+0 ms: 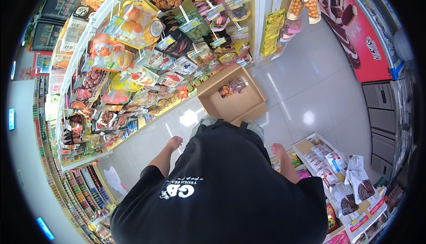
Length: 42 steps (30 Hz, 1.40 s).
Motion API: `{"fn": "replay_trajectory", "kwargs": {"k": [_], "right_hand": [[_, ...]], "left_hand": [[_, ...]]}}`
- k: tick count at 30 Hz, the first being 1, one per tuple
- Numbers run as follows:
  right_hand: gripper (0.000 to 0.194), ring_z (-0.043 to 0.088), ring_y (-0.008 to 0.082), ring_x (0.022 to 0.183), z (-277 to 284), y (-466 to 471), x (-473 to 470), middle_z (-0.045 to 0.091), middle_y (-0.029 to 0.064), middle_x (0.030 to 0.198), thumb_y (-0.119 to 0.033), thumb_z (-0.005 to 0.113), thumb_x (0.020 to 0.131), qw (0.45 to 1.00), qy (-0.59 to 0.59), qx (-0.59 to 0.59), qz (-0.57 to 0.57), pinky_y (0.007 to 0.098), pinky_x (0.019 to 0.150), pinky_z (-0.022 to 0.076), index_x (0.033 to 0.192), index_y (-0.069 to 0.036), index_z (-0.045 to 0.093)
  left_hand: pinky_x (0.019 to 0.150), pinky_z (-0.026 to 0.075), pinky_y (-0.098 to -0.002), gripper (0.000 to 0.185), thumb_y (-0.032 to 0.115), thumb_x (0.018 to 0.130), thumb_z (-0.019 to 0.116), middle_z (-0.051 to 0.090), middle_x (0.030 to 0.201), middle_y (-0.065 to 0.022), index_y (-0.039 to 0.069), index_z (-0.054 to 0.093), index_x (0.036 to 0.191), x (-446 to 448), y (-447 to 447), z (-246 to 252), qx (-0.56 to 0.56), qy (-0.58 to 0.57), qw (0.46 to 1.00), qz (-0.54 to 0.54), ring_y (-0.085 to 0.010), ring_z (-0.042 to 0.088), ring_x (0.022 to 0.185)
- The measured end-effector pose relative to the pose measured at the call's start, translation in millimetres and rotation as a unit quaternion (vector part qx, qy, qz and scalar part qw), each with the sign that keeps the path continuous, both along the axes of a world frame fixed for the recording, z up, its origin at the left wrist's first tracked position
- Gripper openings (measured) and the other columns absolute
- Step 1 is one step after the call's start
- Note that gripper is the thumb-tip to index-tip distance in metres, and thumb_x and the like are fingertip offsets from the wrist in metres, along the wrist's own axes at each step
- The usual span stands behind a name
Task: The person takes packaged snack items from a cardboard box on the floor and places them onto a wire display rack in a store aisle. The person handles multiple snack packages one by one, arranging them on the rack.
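My left hand hangs beside my body over the tiled floor, with its fingers loosely curled and nothing visible in them. On the other side, my right hand hangs near a low display shelf and also shows nothing held; its fingers are partly bent. Just in front of my feet an open cardboard box stands on the floor. A few snack packets lie inside it, against its far side. Neither hand touches the box.
A rack of hanging snack bags rises close beside the box. A low display shelf with packaged food stands opposite. Farther off are a red-sided freezer and grey metal cabinets. Glossy floor tiles lie between.
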State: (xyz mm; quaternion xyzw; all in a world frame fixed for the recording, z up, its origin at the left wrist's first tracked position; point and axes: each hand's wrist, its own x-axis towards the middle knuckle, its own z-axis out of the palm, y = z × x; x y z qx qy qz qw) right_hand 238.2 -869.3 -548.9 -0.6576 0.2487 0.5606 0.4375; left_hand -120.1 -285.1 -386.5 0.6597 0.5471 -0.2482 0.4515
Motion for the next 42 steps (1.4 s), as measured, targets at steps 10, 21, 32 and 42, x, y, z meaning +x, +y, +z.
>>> {"fn": "replay_trajectory", "kwargs": {"k": [10,21,32,42], "right_hand": [[0.029,0.062,0.0167,0.078,12,64,-108,0.068,0.0029,0.088,-0.030,0.051,0.101,0.990,0.005,-0.054,-0.127,0.0355,0.072,0.0491,0.112,-0.009,0.068],[0.042,0.067,0.0315,0.112,42,186,-116,0.069,0.0223,0.119,-0.028,0.062,0.102,0.947,-0.261,-0.168,0.080,0.0408,0.100,0.0516,0.129,0.004,0.059],[0.065,0.048,0.0475,0.136,-83,206,-77,0.050,0.0270,0.147,-0.025,0.074,0.088,0.916,-0.252,-0.174,0.259,0.0523,0.114,0.0402,0.141,0.001,0.050],[0.055,0.045,0.0461,0.140,-82,205,-37,0.044,0.0269,0.153,-0.013,0.061,0.092,0.936,-0.214,-0.172,0.222,0.0528,0.118,0.0336,0.142,0.004,0.048]], "left_hand": [[0.089,0.057,-0.0343,0.028,0.021,0.097,0.062,0.076,0.104,-0.0105,0.003,0.071,0.116,90,82,-22,-0.013,-0.081,0.990,-0.111,-0.0208,0.073,0.094],[0.094,0.057,-0.0386,0.030,0.032,0.096,0.063,0.077,0.107,-0.0128,0.008,0.072,0.113,166,131,-168,0.015,-0.027,0.947,-0.319,-0.0273,0.073,0.105],[0.068,0.055,-0.0325,0.025,0.018,0.092,0.074,0.070,0.094,-0.0040,0.008,0.068,0.114,290,53,-530,-0.134,-0.063,0.986,0.076,-0.0136,0.065,0.080],[0.108,0.050,-0.0438,0.092,0.043,0.067,0.096,0.060,0.138,-0.0223,-0.003,0.054,0.136,338,81,-814,0.108,-0.013,0.987,0.119,-0.0342,0.059,0.129]]}}
